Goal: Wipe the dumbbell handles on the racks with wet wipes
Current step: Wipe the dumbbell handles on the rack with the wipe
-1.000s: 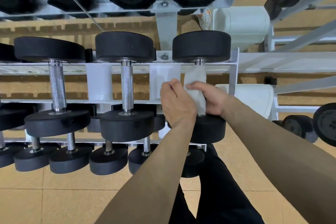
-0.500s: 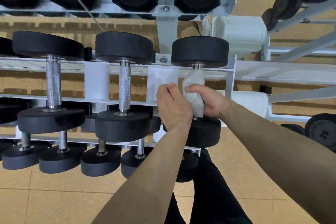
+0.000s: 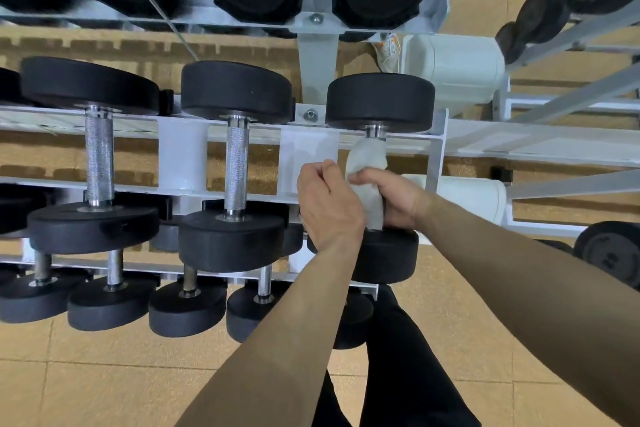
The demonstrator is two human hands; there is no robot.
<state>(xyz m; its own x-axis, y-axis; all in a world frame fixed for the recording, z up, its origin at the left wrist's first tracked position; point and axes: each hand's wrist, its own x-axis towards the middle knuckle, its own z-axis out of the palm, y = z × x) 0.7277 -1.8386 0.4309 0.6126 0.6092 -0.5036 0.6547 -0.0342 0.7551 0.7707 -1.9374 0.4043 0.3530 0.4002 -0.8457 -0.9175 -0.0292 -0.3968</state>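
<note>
**On the middle rack [image 3: 181,156], a wet wipe [image 3: 369,158] round the rightmost handle [image 3: 375,132]**

At the rack's right end we see our right hand [image 3: 398,199] gripping the wet wipe, which is wrapped round the handle of the last dumbbell [image 3: 381,102]. That dumbbell lies across the white rails. Our left hand [image 3: 327,204] is curled just left of the wipe, against the right thumb. We cannot tell whether it holds anything. The neighbouring dumbbell [image 3: 236,163] to the left shows bare knurled steel.
</note>
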